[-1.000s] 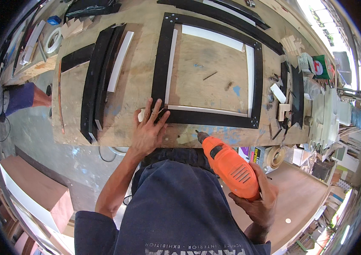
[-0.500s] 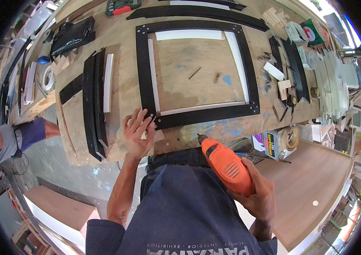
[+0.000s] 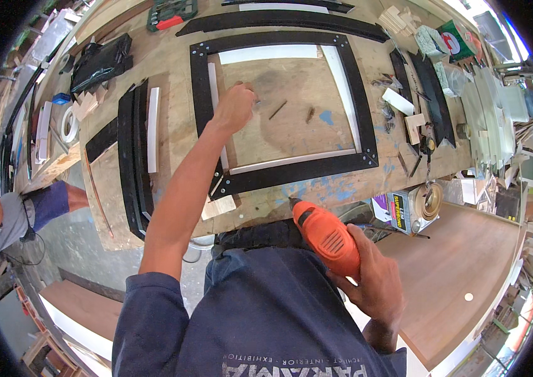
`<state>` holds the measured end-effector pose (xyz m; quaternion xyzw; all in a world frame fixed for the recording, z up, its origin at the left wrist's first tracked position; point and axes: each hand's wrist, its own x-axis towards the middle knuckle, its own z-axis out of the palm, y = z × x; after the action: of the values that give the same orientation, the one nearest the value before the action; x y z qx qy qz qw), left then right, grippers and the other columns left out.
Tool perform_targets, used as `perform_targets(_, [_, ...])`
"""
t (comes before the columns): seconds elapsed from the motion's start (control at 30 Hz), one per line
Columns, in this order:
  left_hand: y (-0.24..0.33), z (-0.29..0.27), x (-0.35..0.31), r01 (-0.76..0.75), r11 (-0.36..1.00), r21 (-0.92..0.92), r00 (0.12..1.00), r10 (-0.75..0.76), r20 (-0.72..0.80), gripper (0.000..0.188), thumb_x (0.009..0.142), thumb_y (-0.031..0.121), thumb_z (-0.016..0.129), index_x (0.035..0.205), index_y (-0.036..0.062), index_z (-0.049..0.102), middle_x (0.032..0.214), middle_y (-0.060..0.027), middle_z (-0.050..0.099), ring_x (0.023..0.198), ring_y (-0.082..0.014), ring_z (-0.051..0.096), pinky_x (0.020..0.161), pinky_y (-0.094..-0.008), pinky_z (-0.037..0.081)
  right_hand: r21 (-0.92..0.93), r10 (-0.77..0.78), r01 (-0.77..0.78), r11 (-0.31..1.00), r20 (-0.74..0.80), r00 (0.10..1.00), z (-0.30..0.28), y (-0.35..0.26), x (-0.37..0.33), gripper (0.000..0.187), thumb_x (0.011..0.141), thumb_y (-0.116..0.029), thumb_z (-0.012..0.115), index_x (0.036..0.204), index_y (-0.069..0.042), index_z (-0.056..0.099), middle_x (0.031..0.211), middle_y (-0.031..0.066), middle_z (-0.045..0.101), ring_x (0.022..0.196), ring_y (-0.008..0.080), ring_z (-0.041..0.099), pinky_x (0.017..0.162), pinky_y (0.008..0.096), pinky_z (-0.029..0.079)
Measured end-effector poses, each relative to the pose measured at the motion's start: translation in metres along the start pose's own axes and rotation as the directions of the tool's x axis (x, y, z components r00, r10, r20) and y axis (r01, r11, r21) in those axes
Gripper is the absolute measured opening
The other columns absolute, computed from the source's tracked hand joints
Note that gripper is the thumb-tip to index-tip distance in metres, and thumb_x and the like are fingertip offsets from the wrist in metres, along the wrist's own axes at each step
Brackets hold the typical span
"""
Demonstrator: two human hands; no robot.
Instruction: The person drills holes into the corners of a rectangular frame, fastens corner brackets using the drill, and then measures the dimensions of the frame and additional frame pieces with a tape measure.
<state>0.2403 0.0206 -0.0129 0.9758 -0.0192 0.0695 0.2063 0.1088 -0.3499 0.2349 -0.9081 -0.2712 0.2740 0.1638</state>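
A black square frame [image 3: 282, 177] with white inner strips and small screws at its corners lies on the workbench. My left hand [image 3: 236, 108] reaches over its left side into the opening. Its fingers are pinched together near the wood surface; what they hold, if anything, is too small to make out. A short dark stick [image 3: 278, 110] lies just right of those fingers. My right hand [image 3: 373, 270] is wrapped round an orange power drill [image 3: 326, 239], whose tip points at the bench's near edge. A light wood offcut [image 3: 219, 207] lies by the frame's near left corner.
Black strips [image 3: 134, 157] lie on the left, with more [image 3: 285, 22] behind the frame. At the back are a black plastic bag [image 3: 102, 61] and a tool case [image 3: 172, 14]. A can [image 3: 412, 210] stands at the near right. Another person [image 3: 12, 213] is on the far left.
My left hand has moved from the frame's near left corner forward into its opening, and its spread fingers have closed. The drill stays in my right hand, nearly still.
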Motion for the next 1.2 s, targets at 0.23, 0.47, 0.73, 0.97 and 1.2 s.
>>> perform_targets(0.23, [-0.005, 0.004, -0.001, -0.128, 0.992, 0.001, 0.992, 0.128, 0.002, 0.026, 0.084, -0.005, 0.059, 0.103, 0.0014, 0.075, 0.111, -0.0174, 0.068, 0.104, -0.037, 0.064, 0.09, -0.0451, 0.053, 0.087, 0.097, -0.098, 0.991, 0.022, 0.995, 0.007, 0.005, -0.005, 0.083, 0.074, -0.023, 0.088, 0.143, -0.006, 0.046, 0.118, 0.0194, 0.067, 0.101, 0.0393, 0.069, 0.079, 0.048, 0.055])
perform_targets(0.47, [0.022, -0.026, -0.041, 0.091, 0.955, -0.282, 0.928, -0.184, -0.324, 0.026, 0.087, -0.004, 0.063, 0.112, -0.0021, 0.071, 0.098, -0.0159, 0.066, 0.094, -0.0312, 0.063, 0.083, -0.0396, 0.051, 0.13, 0.012, 0.004, 0.992, -0.121, 0.993, 0.014, 0.013, 0.001, 0.087, 0.074, -0.026, 0.089, 0.146, -0.005, 0.045, 0.109, 0.019, 0.068, 0.088, 0.0381, 0.071, 0.07, 0.0465, 0.056])
perform_targets(0.73, [0.101, -0.045, -0.194, 0.011, -0.333, -0.943, 0.613, -0.742, 0.27, 0.018, 0.103, 0.019, 0.063, 0.111, 0.003, 0.066, 0.096, -0.0035, 0.063, 0.084, -0.0141, 0.056, 0.075, -0.0294, 0.046, 0.205, -0.001, 0.031, 0.978, -0.147, 0.989, 0.001, 0.012, -0.007, 0.082, 0.062, -0.014, 0.096, 0.133, 0.0, 0.058, 0.113, 0.0197, 0.072, 0.099, 0.0329, 0.074, 0.082, 0.0397, 0.059])
perform_targets(0.97, [0.154, -0.032, -0.252, -0.17, -0.833, -0.527, 0.478, -0.537, 0.695, 0.021, 0.102, 0.03, 0.063, 0.1, 0.0087, 0.065, 0.093, -0.0045, 0.065, 0.088, -0.0178, 0.061, 0.082, -0.0343, 0.051, 0.167, -0.351, 0.372, 0.913, -0.146, 0.925, -0.011, -0.009, 0.004, 0.086, 0.063, -0.023, 0.093, 0.136, 0.002, 0.055, 0.118, 0.0177, 0.072, 0.095, 0.0303, 0.074, 0.077, 0.0385, 0.06])
perform_targets(1.2, [0.155, -0.04, -0.254, -0.324, -0.845, -0.426, 0.497, -0.535, 0.683, 0.025, 0.101, 0.033, 0.064, 0.102, 0.0082, 0.063, 0.092, -0.0042, 0.065, 0.089, -0.0209, 0.064, 0.087, -0.0391, 0.053, 0.177, -0.463, 0.462, 0.869, -0.041, 0.886, -0.014, -0.02, 0.02, 0.09, 0.058, -0.024, 0.091, 0.136, 0.003, 0.055, 0.121, 0.0186, 0.07, 0.098, 0.0321, 0.074, 0.076, 0.0386, 0.061])
